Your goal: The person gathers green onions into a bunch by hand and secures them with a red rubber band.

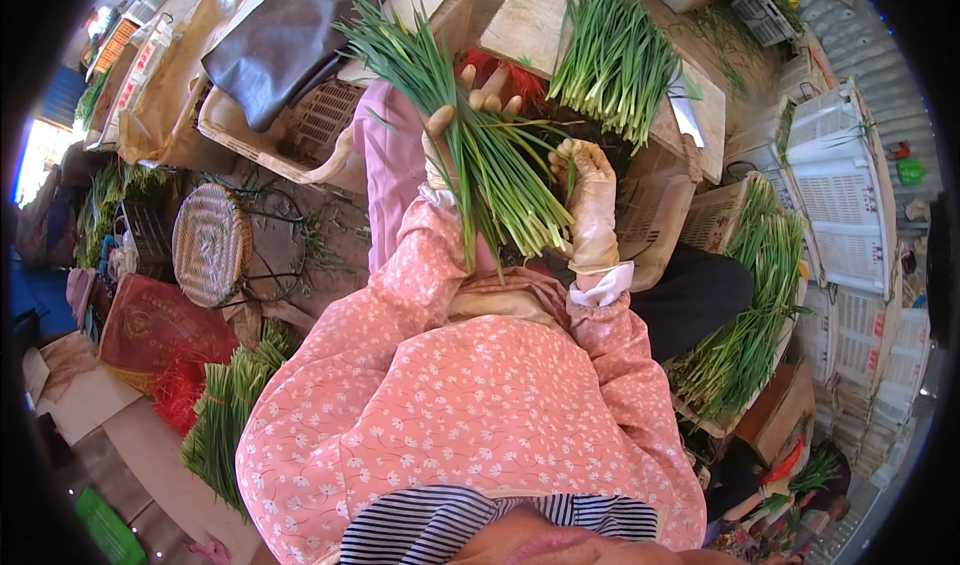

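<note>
My left hand (441, 134), in a stained light glove, is closed around a loose bunch of garlic chives (480, 152). The dark green tips point up and left, away from me; the pale cut ends come down towards my lap. My right hand (591, 175), gloved too, is beside the pale ends with its fingers curled. A few bent chive leaves (551, 145) run from the bunch into its fingers. Beyond my right hand, a thick pile of garlic chives (615, 59) rests on a white board (529, 17) across a plastic crate (652, 205).
At front left, a dark sheet (277, 47) drapes over a crate (300, 145). A woven stool (212, 245) stands left, near tied chive bundles (225, 407) and red twine (180, 392). More chives (750, 302) fill a crate at right, before stacked white crates (844, 190). Another person (799, 482) is lower right.
</note>
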`<act>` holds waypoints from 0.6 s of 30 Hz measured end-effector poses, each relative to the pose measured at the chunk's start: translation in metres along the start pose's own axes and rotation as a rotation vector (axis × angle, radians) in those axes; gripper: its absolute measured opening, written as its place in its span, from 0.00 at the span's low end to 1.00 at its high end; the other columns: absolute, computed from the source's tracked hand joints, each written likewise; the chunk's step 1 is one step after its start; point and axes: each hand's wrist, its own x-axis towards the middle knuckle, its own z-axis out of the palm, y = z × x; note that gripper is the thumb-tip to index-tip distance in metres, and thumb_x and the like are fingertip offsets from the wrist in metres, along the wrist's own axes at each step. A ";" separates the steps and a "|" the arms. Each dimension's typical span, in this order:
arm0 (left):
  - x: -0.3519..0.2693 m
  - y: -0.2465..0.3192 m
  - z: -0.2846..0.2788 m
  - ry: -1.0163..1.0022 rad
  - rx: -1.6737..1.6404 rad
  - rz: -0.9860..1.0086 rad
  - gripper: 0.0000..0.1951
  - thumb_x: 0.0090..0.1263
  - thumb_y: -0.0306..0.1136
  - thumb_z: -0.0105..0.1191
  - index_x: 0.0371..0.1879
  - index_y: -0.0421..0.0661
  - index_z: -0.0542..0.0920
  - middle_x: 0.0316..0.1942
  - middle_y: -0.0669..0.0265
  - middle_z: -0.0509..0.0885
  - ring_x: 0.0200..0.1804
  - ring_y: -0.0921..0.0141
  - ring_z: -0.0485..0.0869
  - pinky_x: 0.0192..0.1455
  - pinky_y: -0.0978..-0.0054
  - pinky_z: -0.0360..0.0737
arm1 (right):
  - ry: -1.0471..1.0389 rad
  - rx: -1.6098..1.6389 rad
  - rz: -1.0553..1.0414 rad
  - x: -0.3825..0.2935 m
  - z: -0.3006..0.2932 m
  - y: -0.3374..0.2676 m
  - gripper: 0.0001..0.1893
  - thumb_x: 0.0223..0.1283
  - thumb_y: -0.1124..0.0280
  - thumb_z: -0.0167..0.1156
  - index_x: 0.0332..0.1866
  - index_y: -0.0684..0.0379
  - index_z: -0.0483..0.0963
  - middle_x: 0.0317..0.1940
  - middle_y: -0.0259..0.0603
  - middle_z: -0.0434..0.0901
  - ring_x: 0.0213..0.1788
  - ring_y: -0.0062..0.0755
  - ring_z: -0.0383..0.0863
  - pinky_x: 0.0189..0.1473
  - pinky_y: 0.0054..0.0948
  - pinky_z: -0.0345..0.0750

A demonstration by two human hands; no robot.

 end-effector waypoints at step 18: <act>0.003 0.009 -0.007 -0.095 -0.140 -0.032 0.27 0.75 0.35 0.52 0.73 0.45 0.70 0.40 0.71 0.75 0.46 0.74 0.77 0.70 0.65 0.77 | -0.417 -0.991 -0.271 -0.015 -0.001 -0.049 0.10 0.62 0.71 0.73 0.44 0.63 0.87 0.36 0.39 0.86 0.42 0.27 0.84 0.49 0.28 0.78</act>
